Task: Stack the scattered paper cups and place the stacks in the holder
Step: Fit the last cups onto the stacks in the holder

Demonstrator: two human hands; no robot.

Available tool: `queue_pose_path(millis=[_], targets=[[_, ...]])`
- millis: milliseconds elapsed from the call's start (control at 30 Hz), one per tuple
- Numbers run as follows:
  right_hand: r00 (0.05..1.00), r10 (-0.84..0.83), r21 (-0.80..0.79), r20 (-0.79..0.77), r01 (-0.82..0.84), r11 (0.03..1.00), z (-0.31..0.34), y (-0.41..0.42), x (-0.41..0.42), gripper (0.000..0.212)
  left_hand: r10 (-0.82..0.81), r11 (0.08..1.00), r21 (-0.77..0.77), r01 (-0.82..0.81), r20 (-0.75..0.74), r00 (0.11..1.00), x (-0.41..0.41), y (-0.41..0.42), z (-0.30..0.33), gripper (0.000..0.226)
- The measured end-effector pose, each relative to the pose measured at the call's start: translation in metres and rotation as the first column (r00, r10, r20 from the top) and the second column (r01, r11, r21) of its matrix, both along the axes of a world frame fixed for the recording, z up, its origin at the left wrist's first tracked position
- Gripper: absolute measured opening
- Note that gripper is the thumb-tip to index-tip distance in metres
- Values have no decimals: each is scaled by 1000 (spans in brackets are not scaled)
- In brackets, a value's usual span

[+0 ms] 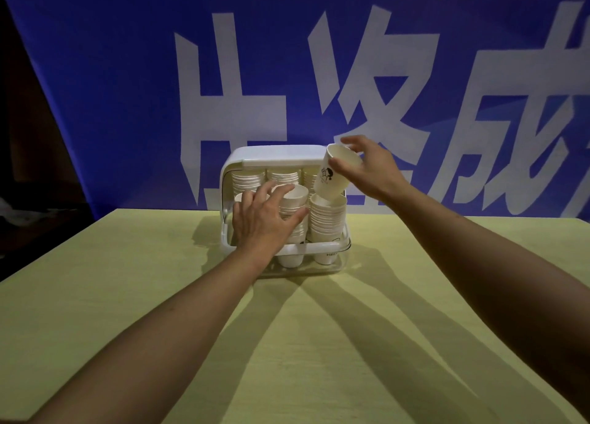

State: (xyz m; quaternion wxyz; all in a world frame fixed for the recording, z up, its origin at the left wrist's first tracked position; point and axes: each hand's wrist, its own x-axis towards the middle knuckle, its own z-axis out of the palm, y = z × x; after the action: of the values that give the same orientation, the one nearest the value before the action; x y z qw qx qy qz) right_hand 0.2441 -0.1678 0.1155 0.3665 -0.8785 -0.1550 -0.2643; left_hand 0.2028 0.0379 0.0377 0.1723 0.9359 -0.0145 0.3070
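1. White paper cup (pixel 330 176), tilted, is sitting pinched in your right hand (pixel 367 168), just above the right front stack (pixel 327 219).
2. Your left hand (pixel 263 221) is pressing the middle stack (pixel 295 213), fingers spread and fairly straight.
3. Both stacks are standing in the holder (pixel 338 248) beneath your hands, on the yellow table (pixel 127 280).

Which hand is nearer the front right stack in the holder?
Right. The right hand holds a single cup tilted just above that front right stack. The left hand rests on the front middle stack beside it.
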Motion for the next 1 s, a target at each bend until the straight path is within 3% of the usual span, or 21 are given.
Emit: queue_pose_path(millis=[300,433,500,567,667,1000], targets=[[968,-72,-419,-240,-36,907,-53,18,11,75,36,970,243,-32,-15,999,2,6,-12,60],[962,-76,-337,-263,-18,941,-67,23,6,82,51,934,355,-46,-3,999,4,9,-15,69],[957,-36,-210,-286,-26,977,-69,23,2,93,62,959,277,-63,12,998,1,15,-21,77],[949,-9,-74,-314,-15,997,-73,21,0,97,82,992,90,-86,46,996,-3,24,-30,84],[951,-19,-19,-307,14,1000,-84,19,-1,93,76,988,-139,-74,8,997,-5,37,-41,91],[962,-28,13,-271,33,999,-91,28,5,91,92,986,-133,-96,-32,995,3,36,-45,84]])
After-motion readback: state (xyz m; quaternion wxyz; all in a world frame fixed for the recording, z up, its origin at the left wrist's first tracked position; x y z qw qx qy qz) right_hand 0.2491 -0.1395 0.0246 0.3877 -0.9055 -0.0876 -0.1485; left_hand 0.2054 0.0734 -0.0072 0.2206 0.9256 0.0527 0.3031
